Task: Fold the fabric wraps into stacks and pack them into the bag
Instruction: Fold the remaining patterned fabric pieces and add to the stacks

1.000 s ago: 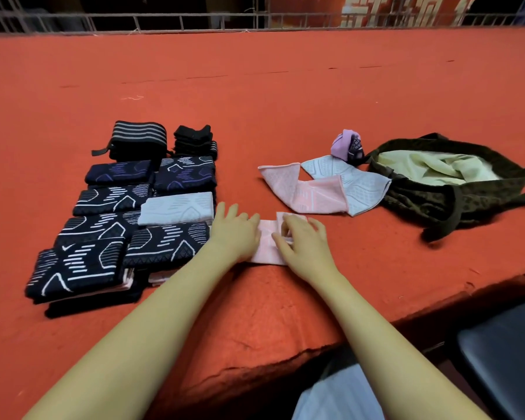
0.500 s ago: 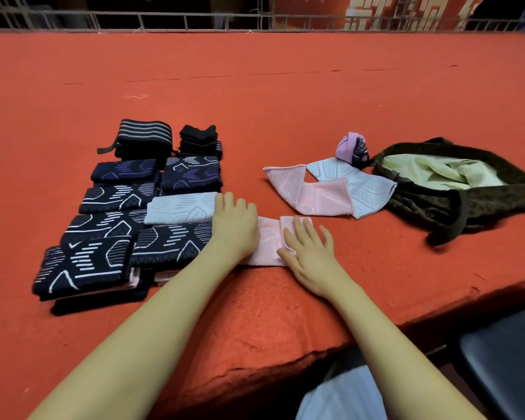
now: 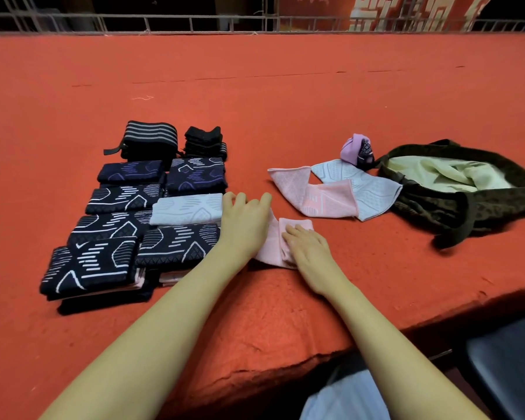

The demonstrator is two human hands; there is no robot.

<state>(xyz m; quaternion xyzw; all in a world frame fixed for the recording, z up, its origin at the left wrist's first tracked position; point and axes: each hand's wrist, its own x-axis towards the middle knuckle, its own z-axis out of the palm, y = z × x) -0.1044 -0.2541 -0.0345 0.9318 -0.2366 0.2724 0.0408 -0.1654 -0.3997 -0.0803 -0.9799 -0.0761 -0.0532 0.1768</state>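
Both hands lie flat on the pink wrap (image 3: 272,250) near the table's (image 3: 255,80) front edge. The left hand (image 3: 244,224) covers the wrap's left part, fingers straight and slightly spread. The right hand (image 3: 308,250) presses the folded right end with fingers straight and close together, hiding that end's near corner. What lies under the palms cannot be seen.

Left of the hands sit the folded stacks (image 3: 134,219), the nearest touching the left wrist; lower layers are hidden and cannot be counted. Beyond the hands, a pink and a pale blue wrap lie unfolded (image 3: 334,189), overlapping. The bag (image 3: 461,207) stands open at the right, its far side cut off. A small purple bundle (image 3: 356,150) touches its rim. Bare red cloth stretches beyond everything.
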